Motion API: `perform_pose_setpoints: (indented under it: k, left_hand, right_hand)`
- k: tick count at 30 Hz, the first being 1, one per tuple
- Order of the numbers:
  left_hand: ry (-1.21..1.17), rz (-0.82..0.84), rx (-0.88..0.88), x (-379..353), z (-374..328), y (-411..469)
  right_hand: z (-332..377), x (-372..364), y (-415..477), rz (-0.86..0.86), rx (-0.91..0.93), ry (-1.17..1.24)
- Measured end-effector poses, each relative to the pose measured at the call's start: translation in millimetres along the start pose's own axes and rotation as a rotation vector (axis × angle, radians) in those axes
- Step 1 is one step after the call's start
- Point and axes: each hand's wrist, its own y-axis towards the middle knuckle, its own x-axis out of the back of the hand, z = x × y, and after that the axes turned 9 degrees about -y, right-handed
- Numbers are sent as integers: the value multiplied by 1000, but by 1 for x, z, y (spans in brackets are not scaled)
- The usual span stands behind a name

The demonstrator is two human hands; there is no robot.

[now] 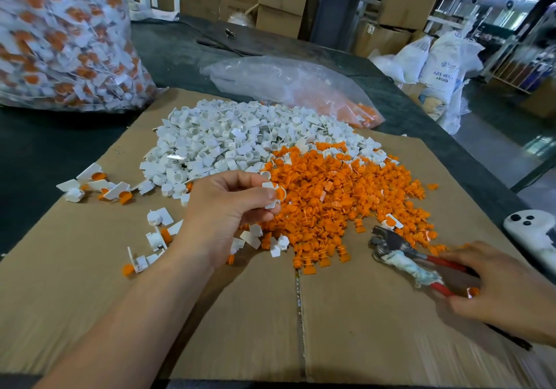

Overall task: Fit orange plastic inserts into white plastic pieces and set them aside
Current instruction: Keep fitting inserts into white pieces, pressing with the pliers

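Nearest, at the orange heap's [346, 196] near-right edge, the right hand [508, 292] curls fingers and thumb round the pliers' [400, 250] red handles. At the heap's left edge, the left hand [222, 205] pinches a white piece [268, 185] at its fingertips. The piece's tab runs near-to-far and its orange insert [281, 193] faces the heap. Behind the heap lies the white heap [222, 136].

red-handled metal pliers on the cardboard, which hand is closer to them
Right. The right hand grips the handle ends of the red-handled metal pliers; the left hand is off to their left, pinching a white plastic piece with an orange insert.
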Motion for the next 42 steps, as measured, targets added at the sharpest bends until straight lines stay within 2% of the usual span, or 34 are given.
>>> perform_pose_setpoints:
  k: [3,10,13,19,22,24,35,38,42]
  left_hand:
    - [-8,2,13,0,0,0]
    - [-33,5,34,1,0,2]
    - [-45,-10,55,1,1,3]
    - [-61,-20,76,1,1,5]
    - [-58,-20,73,1,1,5]
    - [-48,-15,62,1,2,5]
    - [-77,8,-9,2,2,2]
    - [-79,3,-50,0,2,2]
    - [-101,0,-90,-3,0,2]
  right_hand:
    - [2,1,-1,-43,-8,-97]
    - [1,2,-3,31,15,-295]
    - [-5,1,-6,-12,-54,-264]
    - [-5,20,-23,-96,-143,179]
    - [20,27,-26,-218,-123,244]
    - [45,32,-30,-241,-120,341]
    - [141,29,-7,129,43,951]
    - [152,31,-3,154,81,976]
    - [156,31,3,130,105,891]
